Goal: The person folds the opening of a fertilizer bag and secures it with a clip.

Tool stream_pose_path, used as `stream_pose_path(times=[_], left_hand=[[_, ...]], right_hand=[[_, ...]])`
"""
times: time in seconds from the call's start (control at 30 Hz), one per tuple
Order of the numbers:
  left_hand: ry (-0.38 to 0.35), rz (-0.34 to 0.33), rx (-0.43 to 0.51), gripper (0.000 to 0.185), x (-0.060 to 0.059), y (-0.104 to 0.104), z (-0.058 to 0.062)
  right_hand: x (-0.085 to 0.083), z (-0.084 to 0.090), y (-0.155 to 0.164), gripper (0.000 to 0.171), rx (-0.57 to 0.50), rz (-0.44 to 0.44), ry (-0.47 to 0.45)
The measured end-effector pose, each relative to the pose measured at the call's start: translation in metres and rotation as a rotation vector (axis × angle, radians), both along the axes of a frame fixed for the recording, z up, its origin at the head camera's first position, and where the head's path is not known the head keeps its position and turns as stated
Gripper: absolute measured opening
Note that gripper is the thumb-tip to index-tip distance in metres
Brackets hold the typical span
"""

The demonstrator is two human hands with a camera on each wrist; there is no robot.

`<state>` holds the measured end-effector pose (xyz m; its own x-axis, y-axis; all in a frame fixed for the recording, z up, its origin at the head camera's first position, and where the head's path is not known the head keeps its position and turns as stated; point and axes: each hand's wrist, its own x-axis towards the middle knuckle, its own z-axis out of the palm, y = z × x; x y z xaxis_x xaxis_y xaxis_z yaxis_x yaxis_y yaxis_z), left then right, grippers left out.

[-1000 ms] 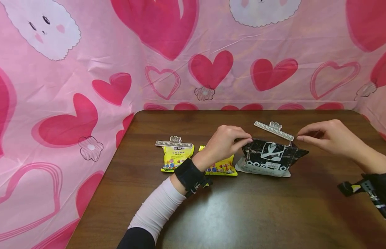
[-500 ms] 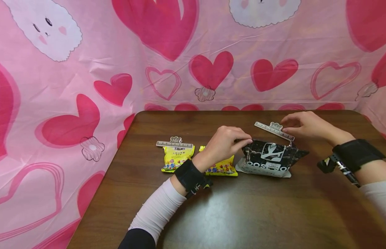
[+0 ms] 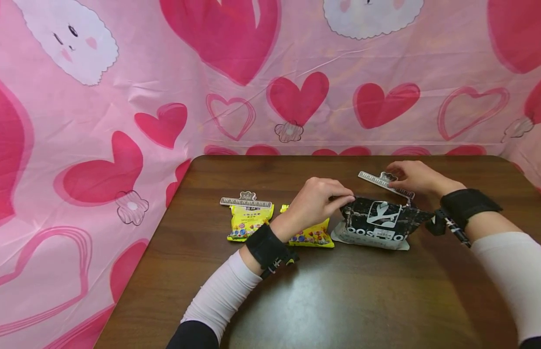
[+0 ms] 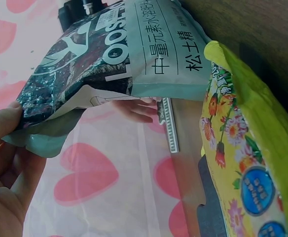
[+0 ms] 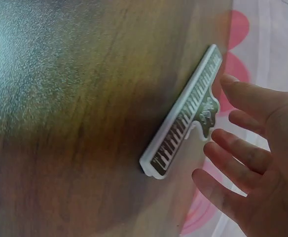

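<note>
My left hand (image 3: 316,201) pinches the top left corner of a black and grey bag (image 3: 377,220), which stands upright on the table. In the left wrist view, thumb and fingers grip the folded top edge of that bag (image 4: 168,49). Behind it lies a long clip with a piano-key pattern (image 3: 379,181). My right hand (image 3: 416,177) is at the clip's handle, its fingers spread and relaxed. The right wrist view has the clip (image 5: 183,116) beside the fingers of the right hand (image 5: 262,143), and no grip on it shows.
Left of the bag, a yellow packet (image 3: 311,235) stands partly behind my left wrist. Farther left, another yellow packet (image 3: 248,225) has a similar clip (image 3: 245,200) along its top. A pink heart-patterned cloth (image 3: 235,116) hangs behind the brown table (image 3: 340,300).
My right hand has moved left from beside the bag's right corner to the loose clip behind it. The left hand keeps its pinch on the bag's corner.
</note>
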<state>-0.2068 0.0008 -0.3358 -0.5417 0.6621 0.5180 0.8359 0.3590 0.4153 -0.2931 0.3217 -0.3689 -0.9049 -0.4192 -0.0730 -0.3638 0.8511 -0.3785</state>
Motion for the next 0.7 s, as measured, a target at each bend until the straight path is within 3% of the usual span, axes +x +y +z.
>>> stream_pose_path(times=[0.37,0.7], left_hand=[[0.019,0.003,-0.018,0.017,-0.001,0.000,-0.001],[0.038,0.002,-0.022,0.016,-0.001,-0.001,-0.002]], right_hand=[[-0.007,-0.012,-0.006,0.055,0.082,0.013,0.044],[-0.008,-0.016,-0.008,0.043,0.122,0.031,0.082]])
